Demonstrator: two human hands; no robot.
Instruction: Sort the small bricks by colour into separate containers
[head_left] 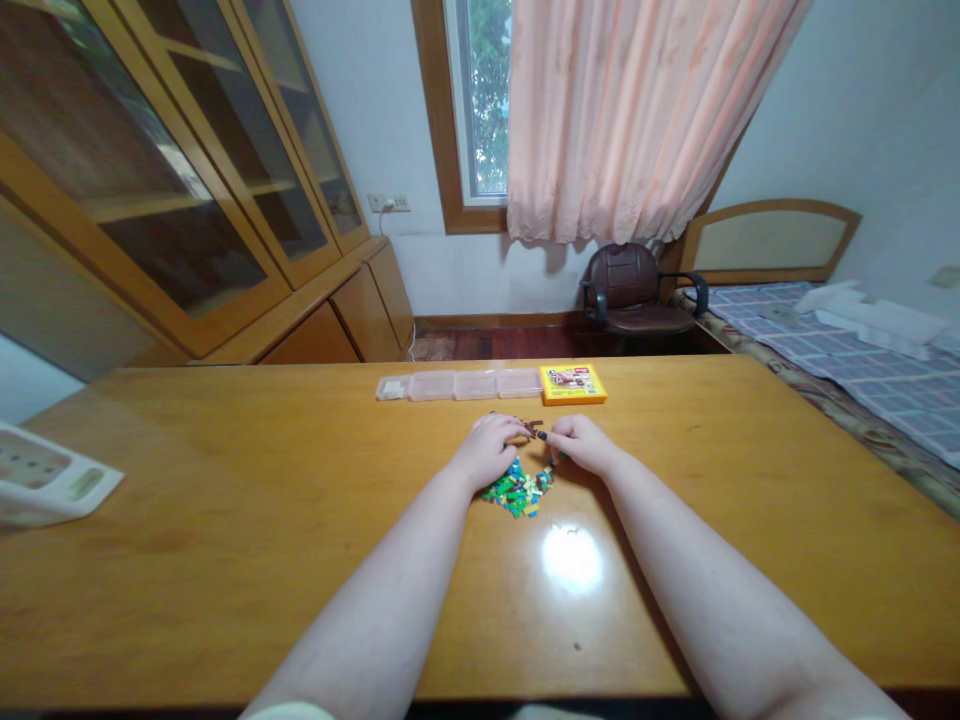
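Observation:
A small heap of tiny coloured building bricks (519, 490), green, yellow and blue, lies on the wooden table (225, 480) between my wrists. Just beyond the heap, my left hand (491, 447) curls its fingers around a small dark brown brick piece (534, 431). My right hand (581, 440) meets it from the right, fingers pinched on the same dark piece. Both hands rest low over the table and touch at the fingertips. What exactly lies inside the fingers is too small to make out.
A clear plastic compartment box (450, 386) and a yellow box (572, 384) lie beyond the hands. A white object (45, 480) sits at the table's left edge. A brown chair (637, 290), a bed (862, 370) and a wooden cabinet (187, 200) stand behind.

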